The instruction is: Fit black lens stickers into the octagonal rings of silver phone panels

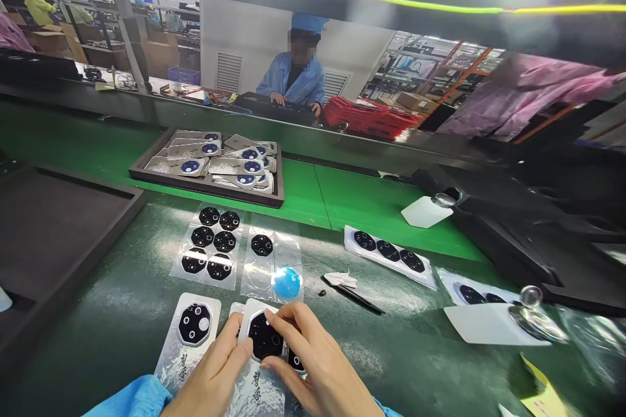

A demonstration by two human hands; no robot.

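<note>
My left hand and my right hand meet at the near edge of the table over a silver phone back cover. Their fingertips press on a black octagonal camera lens piece lying on that cover. My left thumb rests at the piece's left edge; my right fingers curl over its right side. A second silver cover with a fitted black lens piece lies just to the left. A blue round sticker sits on a clear sheet right above my hands.
Clear sheets with black lens pieces lie beyond the hands, more strips to the right. Black tweezers lie nearby. A dark tray of covers sits on the green belt. A person in blue works across the line.
</note>
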